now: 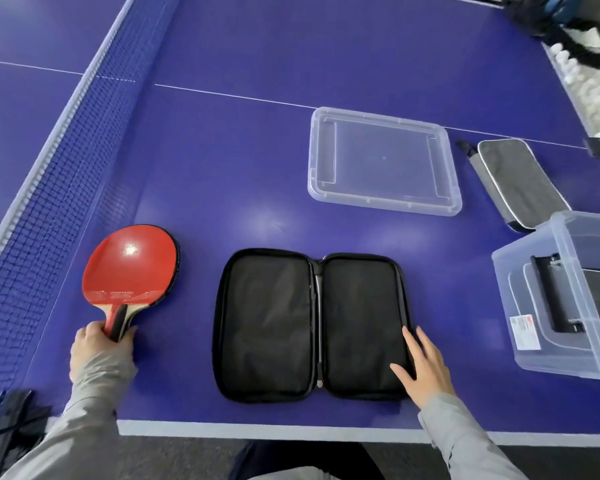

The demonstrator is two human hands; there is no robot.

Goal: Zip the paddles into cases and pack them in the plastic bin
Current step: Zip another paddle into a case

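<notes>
white label (524, 332), writing unreadable

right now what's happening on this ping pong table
A person is packing up table tennis paddles. The left hand grips the handle of a red-faced paddle lying on the blue table. The right hand rests flat on a black zip case lying open and empty. A clear plastic bin on the right already holds one case; a grey zipped case lies behind it.

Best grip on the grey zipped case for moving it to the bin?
Pinch the grey case across its narrow width near the middle, coming from above. It lies flat, long and slim, with both long edges clear; the plastic bin covers its near end, so I'd avoid that end.
</notes>
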